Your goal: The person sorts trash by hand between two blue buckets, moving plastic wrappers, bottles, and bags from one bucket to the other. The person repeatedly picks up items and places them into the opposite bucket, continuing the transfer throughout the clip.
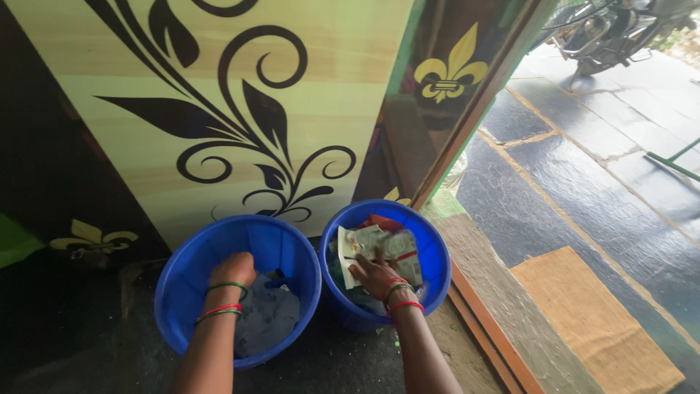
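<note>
Two blue plastic buckets stand side by side on the dark floor. My left hand [235, 268] reaches into the left bucket [182, 284], fingers curled down toward grey cloth [268, 317] lying inside; what it grips is hidden. My right hand [373, 276] is in the right bucket [436, 255], resting on a crumpled white wrapper [375, 244] with red and green print, on top of other scraps. Both wrists wear red and green bangles.
A pale green door panel [219, 109] with black swirl ornament stands right behind the buckets. A wooden door frame [474, 109] and stone threshold [496, 292] lie to the right, then a tan doormat [594, 321] on wet stone paving. A parked scooter [612, 29] is at the top right.
</note>
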